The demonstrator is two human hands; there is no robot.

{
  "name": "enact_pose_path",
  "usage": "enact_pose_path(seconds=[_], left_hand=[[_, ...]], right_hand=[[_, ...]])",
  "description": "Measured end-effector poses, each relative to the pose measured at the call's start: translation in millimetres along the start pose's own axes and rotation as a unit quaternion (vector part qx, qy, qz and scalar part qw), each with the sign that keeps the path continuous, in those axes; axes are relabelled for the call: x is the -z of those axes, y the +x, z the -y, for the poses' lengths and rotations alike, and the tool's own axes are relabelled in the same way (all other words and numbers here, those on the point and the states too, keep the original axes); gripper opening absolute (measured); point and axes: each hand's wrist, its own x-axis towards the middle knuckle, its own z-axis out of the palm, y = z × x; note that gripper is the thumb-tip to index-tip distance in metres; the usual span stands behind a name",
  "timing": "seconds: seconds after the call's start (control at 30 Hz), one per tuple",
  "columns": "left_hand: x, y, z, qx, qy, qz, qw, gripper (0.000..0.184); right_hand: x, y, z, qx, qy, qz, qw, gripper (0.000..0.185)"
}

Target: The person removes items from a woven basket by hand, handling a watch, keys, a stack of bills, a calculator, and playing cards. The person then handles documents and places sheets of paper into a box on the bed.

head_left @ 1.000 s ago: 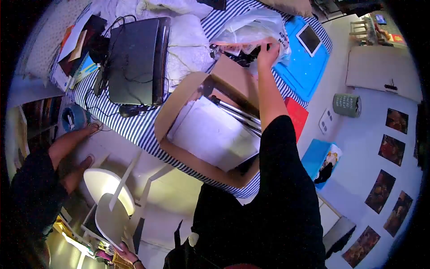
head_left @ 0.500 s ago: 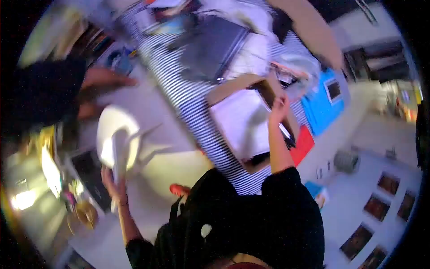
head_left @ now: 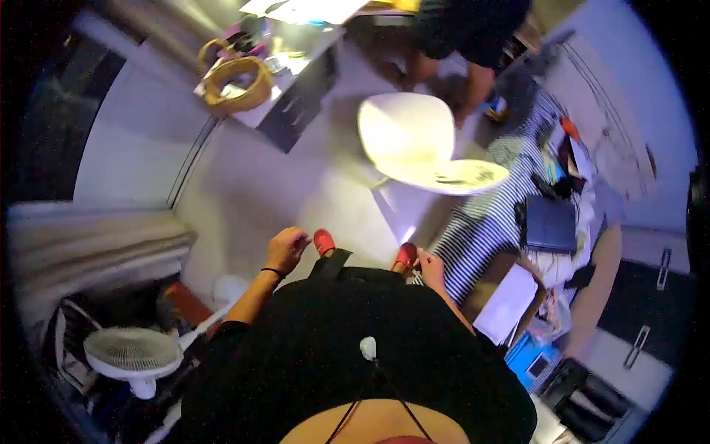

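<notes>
My left hand is in front of my body with its fingers curled in and nothing visible in them; a dark band circles the wrist. My right hand hangs at my other side, its fingers bent together beside a red shoe and the striped bed cover. Neither hand touches the white chair, which stands on the floor ahead with a dark pattern on its seat. To the right of my right hand, a cardboard box holding white paper lies on the bed.
Beyond the chair, another person in dark clothes bends down. A desk with a wicker basket stands at the far left. On the bed lies a dark laptop-like slab. A white fan stands at the near left.
My view has swung to the left. My left hand has come away from the white chair, and my right hand has left the cardboard box; both are now close to my body.
</notes>
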Motion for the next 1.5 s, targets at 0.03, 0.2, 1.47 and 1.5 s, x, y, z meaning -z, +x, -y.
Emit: enact_pose_path(seconds=[0.03,0.2,1.47,1.5], left_hand=[[17,-17,24,0.059,-0.024,-0.027,0.998,0.009],[76,-44,105,0.242,-0.059,-0.142,0.958,0.024],[216,445,481,-0.120,0.070,0.276,0.951,0.044],[208,450,474,-0.136,0.109,0.311,0.934,0.048]], right_hand=[[-19,8,12,0.019,0.002,0.041,0.999,0.040],[-80,51,95,0.133,0.001,0.094,0.987,0.016],[-382,186,343,-0.239,0.255,-0.049,0.935,0.011],[-387,181,342,-0.251,0.259,-0.054,0.931,0.011]])
